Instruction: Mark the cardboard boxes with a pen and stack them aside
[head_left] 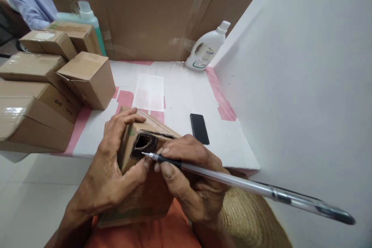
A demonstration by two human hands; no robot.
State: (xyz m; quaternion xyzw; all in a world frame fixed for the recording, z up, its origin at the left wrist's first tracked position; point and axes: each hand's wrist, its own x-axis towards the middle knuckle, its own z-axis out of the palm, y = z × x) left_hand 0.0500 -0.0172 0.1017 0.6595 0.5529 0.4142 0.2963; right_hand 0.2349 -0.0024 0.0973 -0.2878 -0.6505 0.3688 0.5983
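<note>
A cardboard box (145, 197) is tilted in front of my body, near the table's front edge. Its upper face has a hole with dark ink (134, 151) drawn thickly around it. My left hand (116, 166) grips the box from the left, fingers over the far edge and thumb on the near face below the hole. Between the thumb and fingers of my right hand (192, 178) is a clear gel pen (232, 180) with a black grip. The pen's tip is at the dark border just under the hole, close to my left thumb.
Several cardboard boxes (90, 73) stand on the left of the table, a green liquid jug (100, 37) behind them. A black phone (199, 128), a white sheet (149, 92) and a white detergent bottle (205, 52) are on the table. A cardboard panel (151, 15) stands behind; a white wall (305, 85) bounds the right.
</note>
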